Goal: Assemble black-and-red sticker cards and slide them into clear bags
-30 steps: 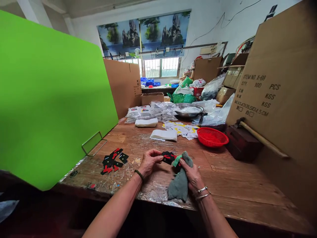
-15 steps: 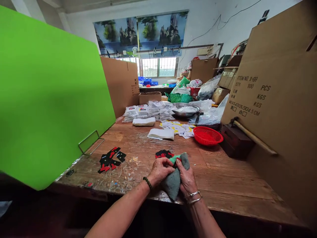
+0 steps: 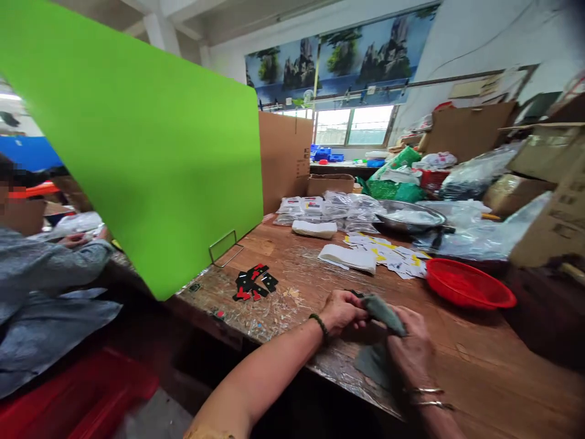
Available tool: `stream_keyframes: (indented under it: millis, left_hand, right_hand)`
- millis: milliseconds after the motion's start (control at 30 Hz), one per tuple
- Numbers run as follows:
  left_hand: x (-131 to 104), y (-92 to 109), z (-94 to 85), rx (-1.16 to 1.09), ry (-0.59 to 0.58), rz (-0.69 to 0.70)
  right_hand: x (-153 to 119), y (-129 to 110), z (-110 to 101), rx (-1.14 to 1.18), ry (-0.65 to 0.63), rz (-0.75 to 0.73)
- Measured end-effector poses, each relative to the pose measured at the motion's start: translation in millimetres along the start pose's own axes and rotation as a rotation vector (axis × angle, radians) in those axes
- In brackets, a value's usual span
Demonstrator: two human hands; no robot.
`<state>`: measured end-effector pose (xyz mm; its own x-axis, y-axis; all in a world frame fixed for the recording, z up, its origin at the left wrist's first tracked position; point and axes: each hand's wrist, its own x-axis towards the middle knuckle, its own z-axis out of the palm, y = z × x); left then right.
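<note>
Near the table's front edge, my right hand (image 3: pixel 414 341) is closed on a grey-green cloth (image 3: pixel 384 312), part of which hangs below it. My left hand (image 3: pixel 343 312) touches the cloth's left end, its fingers pinched on something small that I cannot make out. Just behind my left hand, a few dark pieces (image 3: pixel 356 293) show, mostly hidden. To the left lies a loose pile of black and red pieces (image 3: pixel 256 282) on the wooden table (image 3: pixel 292 262).
A green panel (image 3: pixel 183 171) with a wire stand (image 3: pixel 226 249) rises at left; beyond it sits a person (image 3: pixel 41 274). Behind my hands are white folded stacks (image 3: pixel 350 257), white and yellow cards (image 3: pixel 393 255), bagged packs (image 3: pixel 336 207), a metal bowl (image 3: pixel 411 216) and a red basket (image 3: pixel 468 283).
The view has swung left, bringing a seated person into sight. My right hand has moved away from my left, stretching the cloth between them, and is blurred.
</note>
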<state>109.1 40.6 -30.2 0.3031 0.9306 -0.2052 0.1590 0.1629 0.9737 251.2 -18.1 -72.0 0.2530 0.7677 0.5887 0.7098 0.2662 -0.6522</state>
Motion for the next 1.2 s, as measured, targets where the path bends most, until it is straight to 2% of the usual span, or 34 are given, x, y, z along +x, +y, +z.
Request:
stream_keyframes:
  millis: [67, 133, 233, 300, 367, 500, 567, 633, 800, 900, 967, 1000, 1067, 1133, 1200]
  left_hand:
    - [10, 0, 0.0, 0.109, 0.044, 0.02]
    - [16, 0, -6.4, 0.234, 0.071, 0.066]
    - [10, 2, -34.0, 0.435, 0.069, 0.159]
    - [-3, 4, -67.7, 0.578, 0.091, 0.194]
    - [-21, 5, -111.1, 0.729, 0.158, 0.184]
    - [-52, 3, -195.1, 0.975, 0.313, 0.067]
    - [-58, 0, -220.9, 1.048, 0.314, 0.033]
    - [-58, -4, -234.3, 1.088, 0.282, 0.028]
    - [-49, -8, -247.9, 1.092, 0.236, 0.06]
    - [-51, -4, -256.4, 1.063, 0.253, 0.113]
    - [-55, 2, -254.6, 1.043, 0.278, 0.173]
    - [-58, 6, -248.9, 1.031, 0.285, 0.211]
    - [-66, 12, -226.1, 1.005, 0.259, 0.292]
    - [-75, 15, -191.0, 0.971, 0.175, 0.375]
    - [-84, 14, -152.2, 0.916, 0.069, 0.463]
  right_hand:
    - [3, 20, -8, -0.14, 0.046, 0.08]
    - [-1, 35, -16, -0.223, 0.015, 0.111]
    - [-20, 45, -26, -0.238, -0.114, 0.115]
    - [-36, 45, -33, -0.227, -0.165, 0.163]
    - [-47, 43, -38, -0.206, -0.158, 0.24]
    - [-50, 32, -43, -0.18, -0.14, 0.337]
    - [-46, 26, -42, -0.186, -0.146, 0.339]
    - [-43, 21, -41, -0.169, -0.142, 0.327]
    - [-47, 21, -43, -0.088, -0.106, 0.327]
    - [-48, 26, -44, -0.079, -0.053, 0.335]
    - [-46, 23, -41, -0.084, -0.026, 0.282]
    - [-44, 17, -36, -0.081, -0.011, 0.238]
    - [-40, -5, -22, -0.045, 0.013, 0.125]
    - [-37, -37, -2, 0.028, -0.002, -0.026]
    - [-35, -68, 18, 0.108, -0.095, -0.208]
